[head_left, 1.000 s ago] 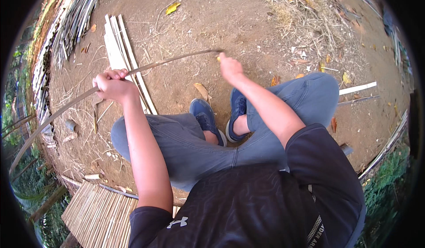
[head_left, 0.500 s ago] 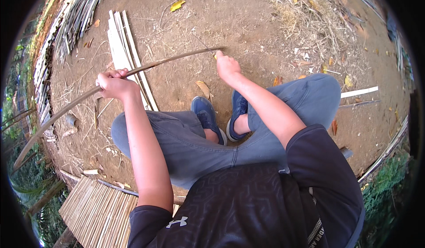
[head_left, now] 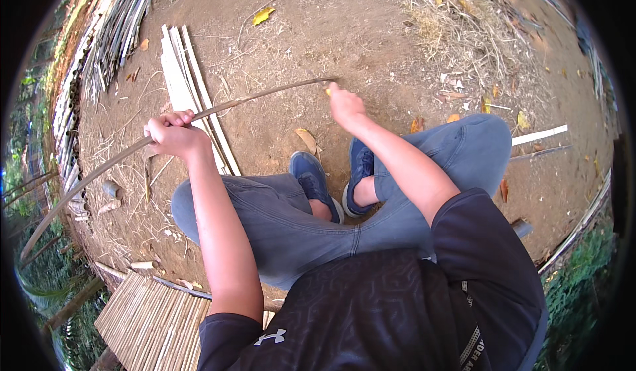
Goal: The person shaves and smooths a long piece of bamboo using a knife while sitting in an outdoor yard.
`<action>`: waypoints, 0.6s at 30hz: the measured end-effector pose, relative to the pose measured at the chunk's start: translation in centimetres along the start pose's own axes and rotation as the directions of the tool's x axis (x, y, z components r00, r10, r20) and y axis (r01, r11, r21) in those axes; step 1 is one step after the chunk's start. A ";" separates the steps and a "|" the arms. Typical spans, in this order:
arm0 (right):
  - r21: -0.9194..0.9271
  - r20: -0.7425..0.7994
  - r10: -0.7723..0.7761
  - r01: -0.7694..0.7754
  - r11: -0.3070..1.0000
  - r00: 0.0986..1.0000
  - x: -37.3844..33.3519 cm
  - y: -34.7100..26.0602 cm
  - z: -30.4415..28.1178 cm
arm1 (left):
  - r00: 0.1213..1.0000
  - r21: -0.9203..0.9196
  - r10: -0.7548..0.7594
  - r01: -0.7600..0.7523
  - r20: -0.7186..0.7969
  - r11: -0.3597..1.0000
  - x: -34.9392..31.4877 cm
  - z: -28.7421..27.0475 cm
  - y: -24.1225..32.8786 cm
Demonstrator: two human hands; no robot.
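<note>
A long, thin brown bamboo strip arcs from the far left rim to the middle of the view. My left hand is closed around it, palm over the strip. At the strip's far end, my right hand is closed on a knife, of which only a bit of yellow handle shows; its blade cannot be made out now. The strip's tip lies just above my right fingers, and I cannot tell whether the blade touches it.
Pale split bamboo slats lie on the dirt beyond my left hand. Stacked bamboo poles run along the far left. A slatted bamboo panel sits at lower left. Dry straw is heaped at far right, and a pale strip lies beyond my knee.
My right hand has shifted slightly right and nearer me, and the knife blade seen earlier across the strip's tip no longer shows. My left hand keeps its grip on the bamboo strip.
</note>
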State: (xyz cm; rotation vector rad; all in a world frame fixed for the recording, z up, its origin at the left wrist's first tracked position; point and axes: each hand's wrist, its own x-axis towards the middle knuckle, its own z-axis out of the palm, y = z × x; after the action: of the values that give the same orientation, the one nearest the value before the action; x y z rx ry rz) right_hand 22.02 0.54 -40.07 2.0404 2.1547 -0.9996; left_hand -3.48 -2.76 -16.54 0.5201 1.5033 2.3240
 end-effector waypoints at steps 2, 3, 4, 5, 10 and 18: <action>-0.003 0.008 -0.050 0.050 0.999 0.999 -1.4 -2.5 -0.3 | 1.000 0.011 0.008 -0.008 -0.003 1.000 -0.9 0.0 0.3; -0.012 -0.025 -0.037 0.037 0.999 0.999 -1.0 -0.1 0.6 | 1.000 0.025 0.003 -0.002 -0.009 1.000 -1.0 -0.2 0.0; -0.006 -0.020 -0.013 0.013 1.000 1.000 -0.8 0.3 0.4 | 1.000 0.023 0.011 -0.011 -0.008 1.000 -0.8 0.2 0.0; 0.000 -0.015 0.010 -0.010 1.000 1.000 -0.7 0.4 0.4 | 1.000 0.028 0.001 -0.001 0.004 1.000 -1.0 0.2 0.3; 0.006 -0.026 0.076 -0.076 0.997 0.997 0.0 2.6 2.2 | 0.999 0.005 -0.017 0.017 0.049 1.000 -0.9 0.1 0.3; 0.077 0.078 0.147 -0.153 0.985 0.986 0.5 5.4 3.0 | 0.993 -0.015 0.019 -0.018 0.117 1.000 -1.0 0.9 0.2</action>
State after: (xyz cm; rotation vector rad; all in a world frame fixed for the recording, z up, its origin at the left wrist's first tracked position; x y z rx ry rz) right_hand 25.54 -0.62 -45.05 2.1293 1.9226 -1.1405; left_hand -2.20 -2.56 -16.15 0.6575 1.4333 2.2735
